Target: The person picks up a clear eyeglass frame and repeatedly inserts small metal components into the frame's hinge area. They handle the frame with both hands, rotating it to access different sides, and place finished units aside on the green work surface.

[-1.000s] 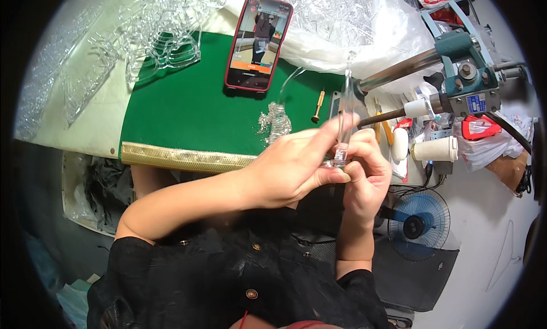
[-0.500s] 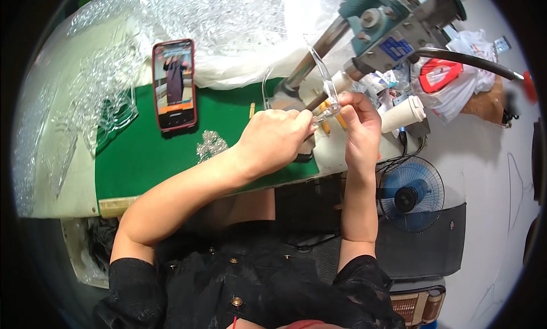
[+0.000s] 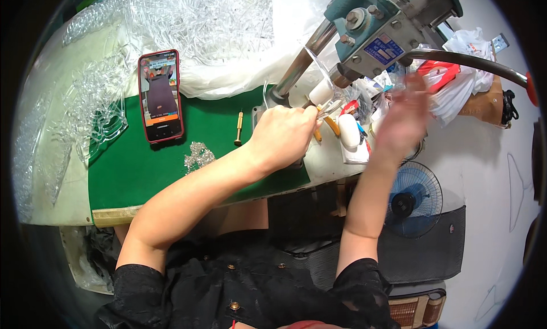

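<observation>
My left hand (image 3: 285, 134) is closed around a clear plastic eyeglass frame (image 3: 329, 108) below the head of a teal press (image 3: 367, 41). The frame's thin see-through arms point up and away; much of its front is hidden by my fingers. My right hand (image 3: 401, 115), off the frame, is smeared by motion to the right of the press, below its dark lever (image 3: 467, 59); its fingers cannot be made out. On the green mat (image 3: 137, 181), left of my left hand, are a small brass screwdriver (image 3: 238, 127) and a pile of tiny shiny metal parts (image 3: 199, 157).
A red-cased phone (image 3: 160, 95) rests on the mat's far left. Beyond it lies a big plastic bag of clear frames (image 3: 199, 33), with more loose frames (image 3: 105, 109) at the left. A white rounded object (image 3: 348, 131) stands near the press. A blue fan (image 3: 413, 198) is below right.
My right hand has let go of the eyeglass frame and moved right and slightly up. My left hand keeps its hold. The view has shifted a little, uncovering the whole screwdriver.
</observation>
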A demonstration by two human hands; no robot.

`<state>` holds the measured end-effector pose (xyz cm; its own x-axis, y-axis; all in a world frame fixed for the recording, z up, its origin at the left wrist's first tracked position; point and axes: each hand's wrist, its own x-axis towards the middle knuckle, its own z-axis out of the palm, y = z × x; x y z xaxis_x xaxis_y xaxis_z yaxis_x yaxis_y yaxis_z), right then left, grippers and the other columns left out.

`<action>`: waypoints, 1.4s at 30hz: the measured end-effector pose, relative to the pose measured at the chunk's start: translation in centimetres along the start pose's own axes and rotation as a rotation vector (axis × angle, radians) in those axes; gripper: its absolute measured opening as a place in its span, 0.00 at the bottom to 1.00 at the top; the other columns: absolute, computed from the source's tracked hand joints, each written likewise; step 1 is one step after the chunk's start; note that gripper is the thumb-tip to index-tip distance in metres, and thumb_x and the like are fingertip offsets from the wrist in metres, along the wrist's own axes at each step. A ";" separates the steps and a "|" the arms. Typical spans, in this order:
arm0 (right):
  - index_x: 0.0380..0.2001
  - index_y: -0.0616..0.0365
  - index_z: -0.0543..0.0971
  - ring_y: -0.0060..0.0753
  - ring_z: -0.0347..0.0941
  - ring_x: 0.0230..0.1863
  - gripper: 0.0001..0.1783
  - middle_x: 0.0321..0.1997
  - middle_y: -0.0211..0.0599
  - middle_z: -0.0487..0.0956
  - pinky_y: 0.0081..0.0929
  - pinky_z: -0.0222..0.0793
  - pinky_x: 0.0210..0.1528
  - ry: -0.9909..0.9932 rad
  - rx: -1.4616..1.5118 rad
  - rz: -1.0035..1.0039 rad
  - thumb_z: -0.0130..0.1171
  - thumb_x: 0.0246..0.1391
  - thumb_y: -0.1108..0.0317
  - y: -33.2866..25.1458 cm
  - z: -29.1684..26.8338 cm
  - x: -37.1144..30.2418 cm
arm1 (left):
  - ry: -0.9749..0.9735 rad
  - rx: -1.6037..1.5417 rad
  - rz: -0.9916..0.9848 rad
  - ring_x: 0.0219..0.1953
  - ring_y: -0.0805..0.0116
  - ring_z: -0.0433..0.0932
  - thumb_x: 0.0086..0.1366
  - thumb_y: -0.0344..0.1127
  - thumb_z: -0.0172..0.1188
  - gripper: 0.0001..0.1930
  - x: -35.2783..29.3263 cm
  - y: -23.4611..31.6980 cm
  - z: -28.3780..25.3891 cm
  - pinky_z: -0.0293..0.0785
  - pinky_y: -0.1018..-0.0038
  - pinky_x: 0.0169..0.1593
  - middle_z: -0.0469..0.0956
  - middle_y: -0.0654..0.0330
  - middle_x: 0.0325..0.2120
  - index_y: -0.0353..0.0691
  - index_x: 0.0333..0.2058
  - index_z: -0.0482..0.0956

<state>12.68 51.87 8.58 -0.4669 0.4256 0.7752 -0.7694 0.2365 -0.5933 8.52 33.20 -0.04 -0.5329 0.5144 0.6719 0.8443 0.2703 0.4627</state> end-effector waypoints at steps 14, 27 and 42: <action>0.45 0.61 0.72 0.40 0.66 0.55 0.14 0.45 0.42 0.73 0.25 0.64 0.44 -0.255 0.215 -0.312 0.48 0.58 0.66 -6.1 2.3 0.8 | 0.024 -0.047 -0.060 0.21 0.51 0.78 0.63 0.37 0.55 0.10 0.2 0.3 0.2 0.74 0.61 0.26 0.76 0.51 0.17 0.36 0.27 0.72; 0.49 0.49 0.71 0.41 0.59 0.63 0.25 0.56 0.27 0.75 0.37 0.52 0.55 -1.214 -0.437 -0.195 0.65 0.45 0.64 3.8 15.6 -14.9 | 0.217 -0.709 -0.570 0.32 0.63 0.78 0.67 0.34 0.52 0.12 -25.7 -2.4 -23.3 0.75 0.70 0.40 0.78 0.51 0.33 0.29 0.37 0.78; 0.45 0.59 0.72 0.43 0.66 0.49 0.19 0.48 0.42 0.72 0.33 0.61 0.47 -0.876 -0.487 -0.088 0.61 0.49 0.68 1.7 18.4 -15.4 | 0.827 -0.657 -0.825 0.36 0.66 0.78 0.72 0.41 0.46 0.16 -36.5 -5.9 -34.4 0.77 0.71 0.42 0.77 0.57 0.30 0.32 0.45 0.72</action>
<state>10.53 29.67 -0.33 -0.7236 -0.3566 0.5910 -0.6461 0.6511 -0.3982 21.02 -15.21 -7.39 -0.9444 -0.3116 0.1053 0.2021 -0.2972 0.9332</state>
